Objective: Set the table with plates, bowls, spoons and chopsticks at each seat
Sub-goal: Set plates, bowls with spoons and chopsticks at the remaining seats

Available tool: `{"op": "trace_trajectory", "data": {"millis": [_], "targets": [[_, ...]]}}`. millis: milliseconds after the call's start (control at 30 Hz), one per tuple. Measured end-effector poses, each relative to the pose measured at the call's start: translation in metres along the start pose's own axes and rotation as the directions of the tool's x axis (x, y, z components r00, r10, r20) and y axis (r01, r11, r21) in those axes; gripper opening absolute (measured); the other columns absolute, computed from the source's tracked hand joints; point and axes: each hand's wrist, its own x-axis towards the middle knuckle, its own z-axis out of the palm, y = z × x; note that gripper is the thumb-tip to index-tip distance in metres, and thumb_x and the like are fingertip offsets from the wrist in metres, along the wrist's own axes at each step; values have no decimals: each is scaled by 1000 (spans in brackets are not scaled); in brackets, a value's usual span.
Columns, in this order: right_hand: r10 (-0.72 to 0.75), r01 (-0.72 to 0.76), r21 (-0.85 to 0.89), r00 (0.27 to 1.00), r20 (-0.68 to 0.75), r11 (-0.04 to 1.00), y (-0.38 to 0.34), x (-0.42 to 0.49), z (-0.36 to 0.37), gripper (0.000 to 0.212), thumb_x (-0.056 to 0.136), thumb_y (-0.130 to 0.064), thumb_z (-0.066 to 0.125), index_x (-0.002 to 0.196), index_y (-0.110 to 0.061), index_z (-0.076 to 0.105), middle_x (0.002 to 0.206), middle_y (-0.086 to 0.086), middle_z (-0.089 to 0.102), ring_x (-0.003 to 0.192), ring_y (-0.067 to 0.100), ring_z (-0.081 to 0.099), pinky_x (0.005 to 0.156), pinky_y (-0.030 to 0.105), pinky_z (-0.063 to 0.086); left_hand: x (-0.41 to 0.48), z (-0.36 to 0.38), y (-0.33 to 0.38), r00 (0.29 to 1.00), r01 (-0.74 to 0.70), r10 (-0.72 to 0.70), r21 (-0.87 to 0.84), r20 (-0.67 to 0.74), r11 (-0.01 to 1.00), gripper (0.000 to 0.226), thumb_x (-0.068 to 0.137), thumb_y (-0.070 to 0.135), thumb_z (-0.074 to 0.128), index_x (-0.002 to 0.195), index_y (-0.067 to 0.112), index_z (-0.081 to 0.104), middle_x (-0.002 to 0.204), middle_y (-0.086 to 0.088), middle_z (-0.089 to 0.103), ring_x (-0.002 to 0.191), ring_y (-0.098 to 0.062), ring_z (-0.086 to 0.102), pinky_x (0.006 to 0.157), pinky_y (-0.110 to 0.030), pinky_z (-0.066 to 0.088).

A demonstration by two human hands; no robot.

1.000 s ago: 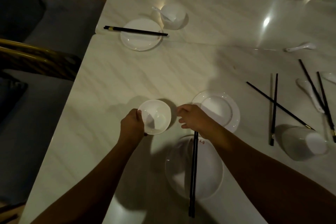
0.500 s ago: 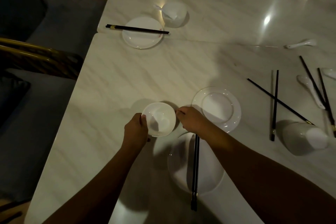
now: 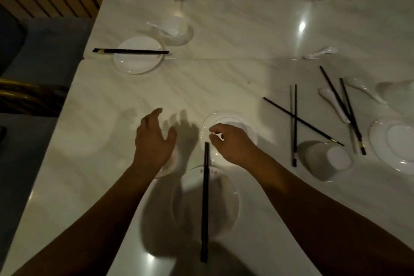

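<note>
Dim marble table (image 3: 224, 78): the left hand (image 3: 154, 139), fingers spread, hides most of a bowl (image 3: 169, 163). The right hand (image 3: 233, 143) curls over a plate (image 3: 226, 117), grip unclear. Red rim marks on the near plate (image 3: 224, 204) are unreadable.

On the table (image 3: 224, 78) before me, a near plate (image 3: 225, 197) bears a chopstick pair (image 3: 205, 208) pointing away. Behind it is a second plate (image 3: 226, 119), partly under my right hand (image 3: 233, 143). A bowl (image 3: 171, 162) sits left, beneath my left hand (image 3: 152, 141). Loose chopsticks (image 3: 294, 125) and a tipped bowl (image 3: 324, 160) lie right.
</note>
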Motion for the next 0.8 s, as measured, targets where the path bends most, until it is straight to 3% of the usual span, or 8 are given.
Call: {"op": "trace_trajectory", "data": {"millis": [133, 300, 467, 567, 700, 800], "targets": [[43, -51, -68, 992, -116, 996, 56, -5, -51, 35, 96, -29, 50, 127, -15, 57, 128, 4, 60, 115, 19, 56, 94, 20, 37, 14, 53, 64, 978, -156, 127, 174, 168, 972, 66, 76, 48, 39, 135, 19, 44, 131, -15, 51, 116, -37, 50, 98, -44, 39], [80, -134, -192, 961, -266, 972, 132, 7, -121, 35, 93, -28, 51, 123, -12, 59, 124, 11, 57, 112, 26, 57, 98, 31, 43, 33, 129, 130, 911, -277, 176, 239, 373, 931, 54, 87, 44, 45, 137, 23, 41, 137, -9, 48, 122, -33, 47, 102, -42, 37], [95, -175, -266, 953, -286, 948, 194, 44, -180, 35, 94, -27, 49, 125, -13, 57, 123, 14, 57, 111, 28, 58, 97, 33, 46, 70, 192, 177, 892, -245, 123, 238, 435, 940, 54, 91, 38, 50, 141, 22, 36, 143, -11, 41, 127, -35, 41, 105, -45, 36], [113, -199, -285, 950, -292, 938, 213, 77, -203, 39, 94, -27, 49, 131, -14, 51, 130, 15, 46, 113, 30, 54, 97, 32, 43, 101, 220, 190, 886, -227, 81, 274, 457, 935, 57, 91, 42, 49, 142, 22, 33, 148, -10, 34, 130, -37, 37, 108, -48, 33], [146, -243, -279, 934, -327, 929, 231, 126, -222, 51, 93, -24, 49, 141, -15, 36, 143, 16, 23, 128, 35, 34, 102, 39, 37, 141, 245, 204, 872, -258, 63, 346, 486, 902, 62, 91, 49, 45, 146, 31, 24, 158, 0, 13, 142, -37, 12, 114, -55, 18], [123, -271, -376, 920, -372, 886, 242, 165, -235, 55, 92, -29, 48, 143, -20, 31, 138, 19, 27, 120, 39, 36, 97, 44, 38, 164, 256, 219, 870, -242, 21, 390, 492, 888, 62, 91, 55, 41, 146, 38, 18, 159, 8, 3, 144, -37, 0, 112, -62, 11]]}}
